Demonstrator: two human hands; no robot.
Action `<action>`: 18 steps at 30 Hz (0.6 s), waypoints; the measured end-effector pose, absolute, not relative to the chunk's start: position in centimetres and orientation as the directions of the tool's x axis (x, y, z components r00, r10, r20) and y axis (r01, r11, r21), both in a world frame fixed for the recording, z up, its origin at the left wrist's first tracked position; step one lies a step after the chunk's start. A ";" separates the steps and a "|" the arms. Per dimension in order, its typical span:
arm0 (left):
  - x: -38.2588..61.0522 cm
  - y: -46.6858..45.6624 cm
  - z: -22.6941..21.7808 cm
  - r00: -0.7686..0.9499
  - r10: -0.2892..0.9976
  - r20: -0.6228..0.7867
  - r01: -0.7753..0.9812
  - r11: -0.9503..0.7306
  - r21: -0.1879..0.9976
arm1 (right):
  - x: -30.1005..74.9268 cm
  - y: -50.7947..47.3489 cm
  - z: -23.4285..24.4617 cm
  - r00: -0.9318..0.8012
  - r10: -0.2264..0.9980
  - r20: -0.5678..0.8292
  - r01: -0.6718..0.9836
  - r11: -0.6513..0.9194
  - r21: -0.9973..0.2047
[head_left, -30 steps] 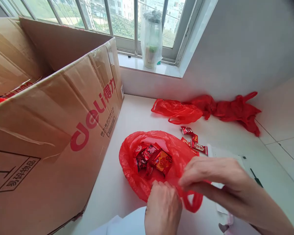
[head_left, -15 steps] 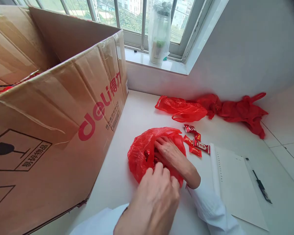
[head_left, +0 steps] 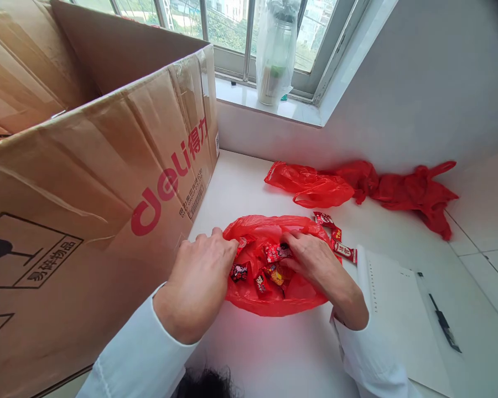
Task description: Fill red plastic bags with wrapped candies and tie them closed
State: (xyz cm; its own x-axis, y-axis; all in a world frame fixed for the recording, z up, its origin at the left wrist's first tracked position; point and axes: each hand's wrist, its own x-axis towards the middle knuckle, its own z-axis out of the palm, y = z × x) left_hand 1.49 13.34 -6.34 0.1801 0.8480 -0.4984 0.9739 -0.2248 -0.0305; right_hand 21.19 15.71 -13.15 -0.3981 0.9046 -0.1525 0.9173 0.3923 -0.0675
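Note:
A red plastic bag (head_left: 274,307) lies spread wide on the white table, with several wrapped candies (head_left: 262,283) inside. My left hand (head_left: 199,276) is closed over the bag's left rim, its fingertips partly hidden behind the hand. Reaching in from the right, my right hand (head_left: 315,260) has its thumb and fingers closed at the edge of a red wrapped snack (head_left: 277,252). Just outside the bag's right rim lie several more red packets (head_left: 343,250), partly covered by the bag.
A large open cardboard box (head_left: 108,221) stands at the left. Crumpled red bags (head_left: 315,185) lie along the wall. To the right are a paper pad (head_left: 398,309) and a black pen (head_left: 444,320). A bagged bottle (head_left: 276,66) stands on the windowsill.
My left hand has moved left onto the bag's rim, and the bag's mouth is pulled wider, showing the candies. My right hand has shifted slightly right and down inside it.

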 end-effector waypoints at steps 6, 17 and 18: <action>1.3 12.6 -6.1 0.202 0.832 -0.517 0.975 -0.218 0.030 | 21.4 15.3 -12.3 -0.422 0.896 -0.139 0.907 0.415 -0.074; -0.5 12.5 -5.7 0.201 0.869 -0.451 0.978 -0.205 0.041 | 20.0 15.2 -13.3 -0.597 0.801 -0.039 0.781 0.570 -0.253; -0.4 12.4 -5.7 0.210 0.870 -0.446 0.977 -0.208 0.055 | 20.1 15.3 -13.4 -0.562 0.825 -0.056 0.810 0.536 -0.240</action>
